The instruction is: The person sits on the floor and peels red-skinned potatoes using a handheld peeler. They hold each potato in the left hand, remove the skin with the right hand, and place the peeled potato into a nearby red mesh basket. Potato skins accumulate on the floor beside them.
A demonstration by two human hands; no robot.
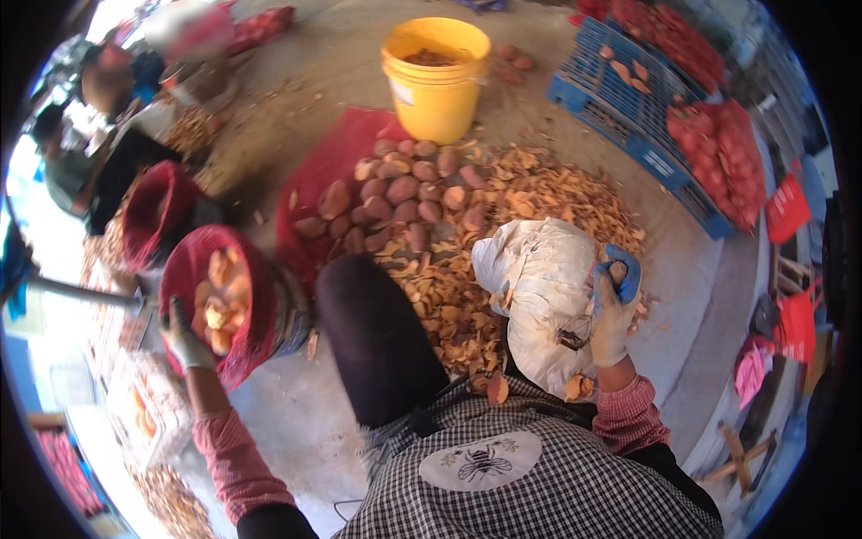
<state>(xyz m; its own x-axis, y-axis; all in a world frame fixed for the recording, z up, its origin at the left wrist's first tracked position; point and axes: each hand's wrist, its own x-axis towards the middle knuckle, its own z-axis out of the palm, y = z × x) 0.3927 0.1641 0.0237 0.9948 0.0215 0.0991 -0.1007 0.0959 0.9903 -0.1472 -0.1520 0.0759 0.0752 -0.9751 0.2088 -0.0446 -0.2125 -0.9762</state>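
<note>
My left hand (185,343), in a dirty work glove, is at the near rim of a bucket (259,296) lined with red mesh. Whether its fingers grip the mesh is unclear. Peeled orange sweet potatoes (219,313) lie inside the bucket. On the right, my right hand (614,316), in a white and blue glove, is closed around a brown handle (617,273). A metal blade frame (572,337) beside it looks like a peeler's head. That hand rests against my right leg, wrapped in whitish cloth (545,296). Unpeeled sweet potatoes (404,192) lie ahead.
Peelings (559,192) cover the floor between my legs and beyond. A yellow bucket (438,87) stands behind the pile. Blue plastic pallets (633,121) and filled red mesh sacks (717,158) are at right. Another mesh-lined bucket (158,215) and people (101,135) are at left.
</note>
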